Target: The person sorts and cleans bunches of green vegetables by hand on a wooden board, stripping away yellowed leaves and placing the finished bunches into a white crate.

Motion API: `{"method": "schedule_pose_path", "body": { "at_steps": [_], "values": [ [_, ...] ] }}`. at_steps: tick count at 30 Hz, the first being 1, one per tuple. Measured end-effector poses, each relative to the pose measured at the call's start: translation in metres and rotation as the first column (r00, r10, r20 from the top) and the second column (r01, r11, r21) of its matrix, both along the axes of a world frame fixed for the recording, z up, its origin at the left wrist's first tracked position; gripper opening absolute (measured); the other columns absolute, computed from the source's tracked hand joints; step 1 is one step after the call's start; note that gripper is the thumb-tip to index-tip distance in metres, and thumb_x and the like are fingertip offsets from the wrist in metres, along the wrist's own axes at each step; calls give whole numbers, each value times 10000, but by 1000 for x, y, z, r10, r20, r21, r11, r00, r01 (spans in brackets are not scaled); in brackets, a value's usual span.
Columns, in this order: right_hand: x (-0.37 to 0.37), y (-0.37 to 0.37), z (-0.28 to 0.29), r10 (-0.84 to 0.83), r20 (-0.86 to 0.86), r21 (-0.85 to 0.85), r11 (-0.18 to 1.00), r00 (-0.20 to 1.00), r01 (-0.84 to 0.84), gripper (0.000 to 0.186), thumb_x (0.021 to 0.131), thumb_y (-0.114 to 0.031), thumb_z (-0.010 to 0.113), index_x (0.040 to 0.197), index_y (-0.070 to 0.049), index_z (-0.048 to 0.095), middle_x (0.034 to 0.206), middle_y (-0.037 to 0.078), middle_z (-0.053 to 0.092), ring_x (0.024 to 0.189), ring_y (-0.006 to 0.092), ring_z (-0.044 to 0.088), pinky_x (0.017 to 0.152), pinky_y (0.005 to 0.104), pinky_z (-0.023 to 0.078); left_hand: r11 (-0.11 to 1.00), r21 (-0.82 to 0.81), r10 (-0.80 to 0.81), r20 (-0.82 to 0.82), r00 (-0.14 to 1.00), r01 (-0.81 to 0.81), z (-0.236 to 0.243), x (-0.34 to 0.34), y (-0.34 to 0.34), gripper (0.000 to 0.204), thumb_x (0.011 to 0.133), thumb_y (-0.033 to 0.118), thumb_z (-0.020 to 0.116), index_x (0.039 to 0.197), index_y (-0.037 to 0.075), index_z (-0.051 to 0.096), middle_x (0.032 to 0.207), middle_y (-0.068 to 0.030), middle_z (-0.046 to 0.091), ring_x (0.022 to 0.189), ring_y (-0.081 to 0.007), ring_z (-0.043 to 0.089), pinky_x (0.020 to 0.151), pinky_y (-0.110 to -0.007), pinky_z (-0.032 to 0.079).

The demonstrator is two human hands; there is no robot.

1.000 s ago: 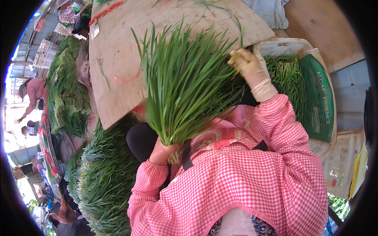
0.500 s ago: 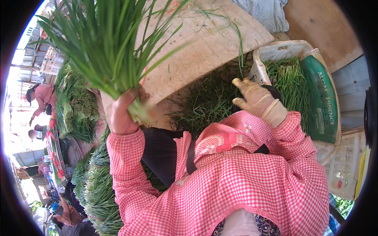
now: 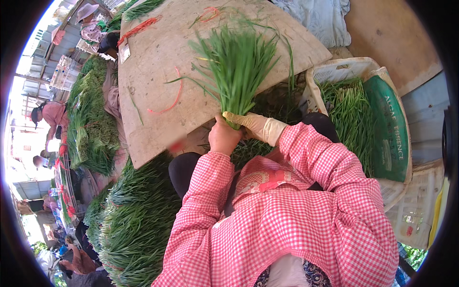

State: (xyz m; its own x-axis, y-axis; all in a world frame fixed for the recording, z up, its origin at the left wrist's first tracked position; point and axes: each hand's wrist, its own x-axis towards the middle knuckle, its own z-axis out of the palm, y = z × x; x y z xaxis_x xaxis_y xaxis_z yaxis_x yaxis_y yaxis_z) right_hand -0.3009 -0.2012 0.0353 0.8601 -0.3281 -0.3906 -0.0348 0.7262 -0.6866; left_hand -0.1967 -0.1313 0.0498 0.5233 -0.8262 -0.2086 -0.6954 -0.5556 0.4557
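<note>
The bare left hand (image 3: pixel 224 137) and the cream-gloved right hand (image 3: pixel 248 125) both close around the base of a fanned bundle of thin green chives (image 3: pixel 237 67), held over the worn wooden board (image 3: pixel 158 71). A firm grip low on even stalk ends should keep it tidy; red ties (image 3: pixel 167 101) lie near.

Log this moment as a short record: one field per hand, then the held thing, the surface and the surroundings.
left hand: bare left hand gripping the base of the bunch
right hand: gloved right hand closed around the same base
held thing: bunch of green chives, leaves fanned away from the person
surface: flat board with red ties lying on it
right side: white crate holding loose chives
left side: stacked chive bundles
</note>
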Motion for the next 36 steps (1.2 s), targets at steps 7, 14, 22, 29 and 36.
{"method": "schedule_pose_path", "body": {
  "at_steps": [7, 14, 22, 29, 36],
  "values": [
    [-3, 0, -1, -271, 103, 55, 962, 957, 266, 465, 763, -374, 692, 1109, -97, 551, 1037, 19, 593, 936, 138, 543, 834, 287, 439, 965, -42, -251, 146, 957, 259, 25, -20, 9, 936, 647, 300, 714, 1299, -122, 191, 1042, -266, 538, 909, -347, 586, 742, -385, 491],
    [-24, -9, 16, -180, 213, 175, 974, 960, 144, 473, 779, -348, 674, 1140, -91, 507, 1033, 46, 579, 960, 180, 553, 875, 340, 445, 970, -243, -169, -611, 773, 20, 46, 22, 15, 683, 795, 235, 583, 1307, -41, 225, 978, -153, 587, 860, -202, 584, 772, -300, 463],
    [-4, -6, -21, -147, -39, -210, 968, 988, 135, 612, 748, -503, 654, 1164, -74, 522, 1053, 54, 584, 931, 173, 543, 845, 304, 422, 908, -97, -93, -995, 29, -409, -37, 11, 16, 567, 848, 383, 578, 1259, 58, 360, 1118, -113, 528, 978, -217, 552, 829, -382, 477],
    [-6, -17, -10, 5, -31, -430, 902, 1000, -18, 609, 763, -546, 615, 1110, -50, 550, 1007, 61, 577, 915, 151, 521, 831, 290, 425, 968, 7, -79, -942, -327, -253, -13, 10, 22, 415, 844, 290, 584, 1149, 33, 469, 932, -94, 583, 777, -199, 600, 682, -343, 534],
    [1, -19, -18, -150, 6, -427, 893, 989, 138, 531, 806, -447, 620, 1152, -54, 530, 1071, 32, 565, 965, 129, 505, 864, 273, 397, 923, -187, -178, -982, 58, -335, -34, 16, 3, 361, 796, 98, 609, 1128, 34, 484, 941, -41, 569, 791, -140, 575, 693, -279, 473]
  ]
}}
